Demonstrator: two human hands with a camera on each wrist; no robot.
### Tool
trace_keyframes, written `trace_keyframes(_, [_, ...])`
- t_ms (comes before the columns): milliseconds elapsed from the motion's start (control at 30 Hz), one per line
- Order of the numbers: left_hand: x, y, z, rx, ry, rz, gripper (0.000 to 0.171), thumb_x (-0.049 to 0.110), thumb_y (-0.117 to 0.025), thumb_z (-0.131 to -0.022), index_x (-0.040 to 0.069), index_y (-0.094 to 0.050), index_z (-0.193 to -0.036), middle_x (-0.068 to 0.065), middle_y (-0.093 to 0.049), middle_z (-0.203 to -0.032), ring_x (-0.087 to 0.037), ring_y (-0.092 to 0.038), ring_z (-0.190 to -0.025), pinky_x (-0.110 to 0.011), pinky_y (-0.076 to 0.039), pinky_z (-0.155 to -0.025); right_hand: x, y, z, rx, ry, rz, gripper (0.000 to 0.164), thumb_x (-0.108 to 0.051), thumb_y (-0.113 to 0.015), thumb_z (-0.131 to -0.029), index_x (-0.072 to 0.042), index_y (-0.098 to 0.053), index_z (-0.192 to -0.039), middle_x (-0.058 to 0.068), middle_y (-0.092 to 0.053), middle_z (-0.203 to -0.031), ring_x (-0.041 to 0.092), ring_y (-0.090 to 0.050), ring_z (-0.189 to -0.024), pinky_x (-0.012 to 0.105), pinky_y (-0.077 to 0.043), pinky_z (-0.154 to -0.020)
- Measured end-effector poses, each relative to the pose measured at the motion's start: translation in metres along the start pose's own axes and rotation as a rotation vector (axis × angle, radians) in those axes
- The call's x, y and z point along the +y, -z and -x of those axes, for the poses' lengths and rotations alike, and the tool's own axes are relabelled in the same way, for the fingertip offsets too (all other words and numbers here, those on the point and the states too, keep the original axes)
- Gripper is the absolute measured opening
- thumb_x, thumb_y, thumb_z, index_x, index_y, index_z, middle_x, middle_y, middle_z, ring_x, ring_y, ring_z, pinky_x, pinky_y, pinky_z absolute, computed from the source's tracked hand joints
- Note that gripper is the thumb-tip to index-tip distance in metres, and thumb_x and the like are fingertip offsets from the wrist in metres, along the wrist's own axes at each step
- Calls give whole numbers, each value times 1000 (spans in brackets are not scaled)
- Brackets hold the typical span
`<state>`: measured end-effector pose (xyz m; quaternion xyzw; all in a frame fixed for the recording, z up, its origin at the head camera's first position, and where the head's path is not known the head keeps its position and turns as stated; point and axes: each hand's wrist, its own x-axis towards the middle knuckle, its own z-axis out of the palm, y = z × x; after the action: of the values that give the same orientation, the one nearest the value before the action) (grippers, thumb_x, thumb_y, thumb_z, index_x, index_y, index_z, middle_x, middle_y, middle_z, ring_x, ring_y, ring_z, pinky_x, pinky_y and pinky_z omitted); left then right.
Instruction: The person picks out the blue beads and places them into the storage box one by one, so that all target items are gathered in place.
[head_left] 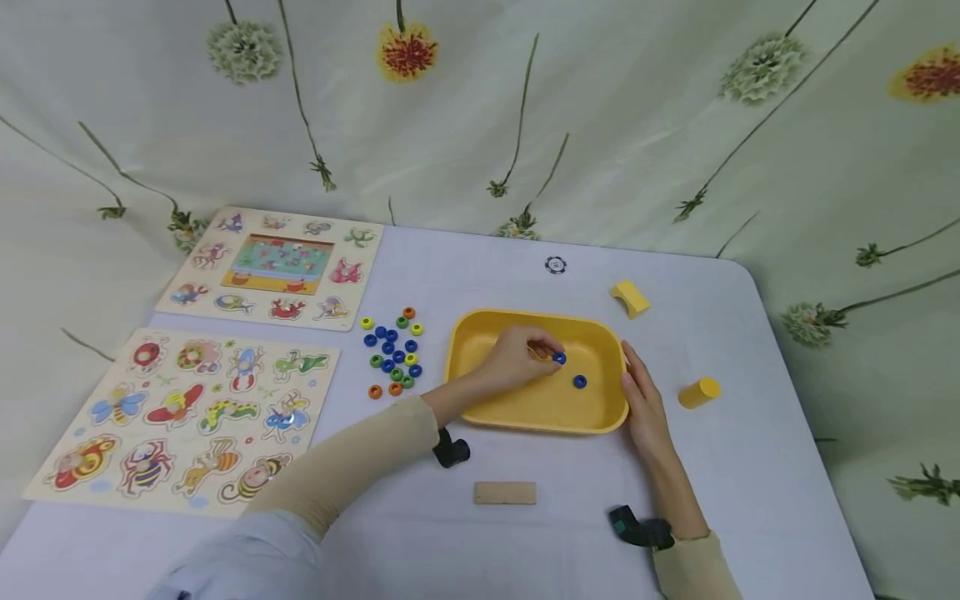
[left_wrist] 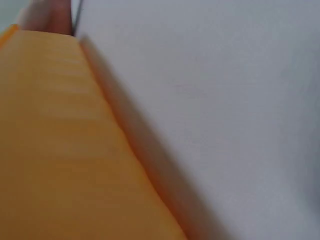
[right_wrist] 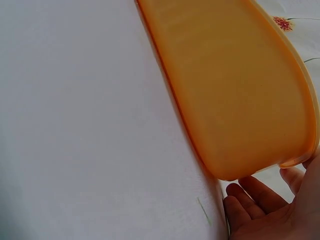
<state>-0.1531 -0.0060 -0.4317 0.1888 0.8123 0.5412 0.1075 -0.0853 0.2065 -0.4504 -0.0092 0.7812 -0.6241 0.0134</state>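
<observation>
Over the yellow tray (head_left: 510, 412), my left hand (head_left: 517, 358) pinches a blue bead (head_left: 559, 358) between thumb and fingertips. A second blue bead (head_left: 580, 381) lies on the tray floor just right of and below it. My right hand (head_left: 643, 404) rests against the tray's right end, its fingers along the outer wall and rim. From the right wrist, the yellow tray wall (right_wrist: 235, 90) fills the upper right, with the right hand (right_wrist: 272, 207) at its end. In the left wrist view the tray side (left_wrist: 70, 130) hides the left hand's fingers.
Several coloured beads (head_left: 387, 347) lie left of the tray. Two picture puzzle boards (head_left: 330, 392) (head_left: 367, 250) fill the table's left side. Right of the tray are a yellow arch block (head_left: 631, 298) and a yellow cylinder (head_left: 699, 392). A wooden block (head_left: 506, 492) lies in front, a round chip (head_left: 556, 264) behind.
</observation>
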Motion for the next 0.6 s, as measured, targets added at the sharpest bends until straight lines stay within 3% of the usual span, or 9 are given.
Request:
trace_keyframes(67, [-6, -9, -7, -26, 25, 20, 15, 8, -71, -71, 8, -68, -86, 0, -65, -78, -10, -57, -70, -20, -49, -64, 0, -1, 0, 1, 1, -4, 43, -19, -31, -97, -20, -26, -140, 3, -29, -143, 20, -31, -126, 5, -30, -90])
trace_keyframes(167, [-15, -20, -15, -56, 40, -27, 15, 9, -72, -70, 9, -69, -85, 2, -64, -75, -6, -56, -67, -17, -48, -62, 0, -1, 0, 7, 6, -11, 43, -19, -31, -97, -19, -27, -140, 6, -31, -142, 20, -32, -125, 6, -31, -90])
trace_keyframes(367, [-18, -32, -19, -102, 58, -320, 15, 17, -73, -70, 16, -69, -85, 10, -63, -72, 0, -54, -68, -13, -42, -64, 1, -2, 1, -5, 3, -18, 44, -19, -31, -97, -19, -26, -140, 6, -31, -142, 21, -32, -125, 8, -32, -91])
trace_keyframes(467, [-13, -31, -16, -109, 42, -410, 20, 20, -71, -71, 16, -68, -91, 10, -61, -74, -1, -52, -69, -13, -40, -66, 1, -3, 1, 3, 2, -13, 43, -19, -31, -97, -19, -27, -140, 6, -31, -142, 20, -33, -125, 8, -32, -91])
trace_keyframes(600, [7, -18, 2, -43, -31, -408, 29, 22, -70, -72, 14, -66, -100, 6, -61, -81, -4, -51, -73, -16, -41, -67, 1, -3, 1, 6, -8, -3, 43, -20, -31, -97, -19, -26, -140, 4, -29, -143, 17, -33, -123, 6, -32, -89])
